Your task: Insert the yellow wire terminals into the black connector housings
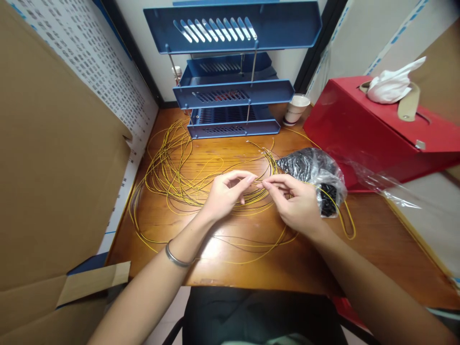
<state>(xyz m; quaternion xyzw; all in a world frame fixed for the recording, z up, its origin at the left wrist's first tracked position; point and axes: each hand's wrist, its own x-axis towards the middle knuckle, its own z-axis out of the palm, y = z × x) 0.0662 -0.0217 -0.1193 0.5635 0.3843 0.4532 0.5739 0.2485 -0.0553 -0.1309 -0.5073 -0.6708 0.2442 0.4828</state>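
Yellow and dark thin wires (172, 177) lie in a large loose coil on the wooden table, passing beneath both hands. My left hand (230, 189) pinches thumb and index finger together; what lies between them is too small to make out. Just to its right, my right hand (293, 196) is pinched on a yellow wire, which runs through the hand and loops out on its right side. The fingertips of the two hands almost meet. Behind my right hand sits a clear plastic bag (309, 165) of black pieces. Several wire ends with small pale tips stick up beside the bag.
A blue tiered file rack (233, 96) stands at the back, with a paper cup (296, 109) to its right. On the right is a red box (359, 129) with a tissue (390, 86) on top. Cardboard (53, 143) walls off the left side.
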